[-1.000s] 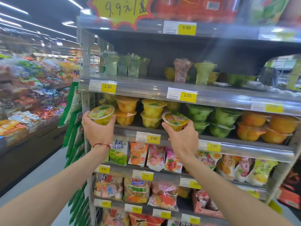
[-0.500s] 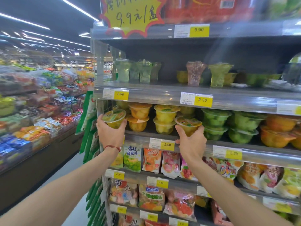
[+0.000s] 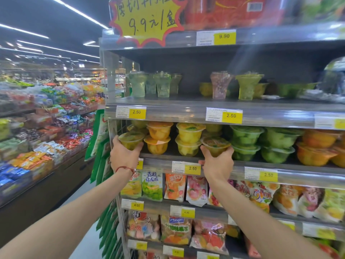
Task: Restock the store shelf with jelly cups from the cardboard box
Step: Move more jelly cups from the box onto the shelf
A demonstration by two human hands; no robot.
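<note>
Both hands have moved forward and up since a second ago, so the two cups that hung in front of the shelf rail now sit over its lip.

Nearest, the left hand, with a red cord at its wrist, cups the left jelly cup from below, fingers curled round its base. The right hand holds the right jelly cup the same way. Gripping underneath probably keeps the sealed lids up and lets each cup slide in flat. That makes two cups in hand, one each; the cardboard box is out of view.

Each cup is aimed at a gap in the front row of the middle shelf. The left one is at the shelf's end, just beside the orange stack. The right one is between the yellow stack and the green stacks. Whether either base touches the shelf yet I cannot tell.

Between the hands stand two stacks, each two cups high. To the right are two green stacks of at least two cups each, then blurred orange cups I cannot count. Three 2.50 price tags show on this rail.

Above, tall cups line the higher shelf. Far left, an aisle of packets runs back.
</note>
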